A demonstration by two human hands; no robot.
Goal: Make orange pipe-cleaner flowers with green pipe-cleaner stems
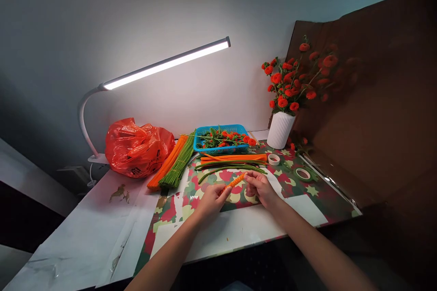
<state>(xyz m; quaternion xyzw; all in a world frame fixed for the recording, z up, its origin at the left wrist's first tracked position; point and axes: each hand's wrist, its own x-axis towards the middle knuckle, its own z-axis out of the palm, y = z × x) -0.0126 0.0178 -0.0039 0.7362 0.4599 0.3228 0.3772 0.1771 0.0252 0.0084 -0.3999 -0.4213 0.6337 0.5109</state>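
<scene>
An orange pipe cleaner [236, 180], coiled or folded into a ridged strip, is stretched between my two hands above the patterned table cover. My left hand [214, 198] pinches its lower left end. At the upper right end, my right hand [261, 186] has thumb and fingers closed on it. Just beyond the hands lie green pipe cleaners [218, 172], some curved, and a row of straight orange pipe cleaners [235, 159]. How the strip is wound is too small to make out.
A blue basket [195, 144] holds orange flowers with green stems. Left are pipe cleaner bundles [179, 163] and a red plastic bag [136, 148]. Tape rolls [273, 159] and a white vase [281, 131] of orange flowers stand right. A lit lamp [167, 64] hangs overhead; cardboard [368, 113] borders the right.
</scene>
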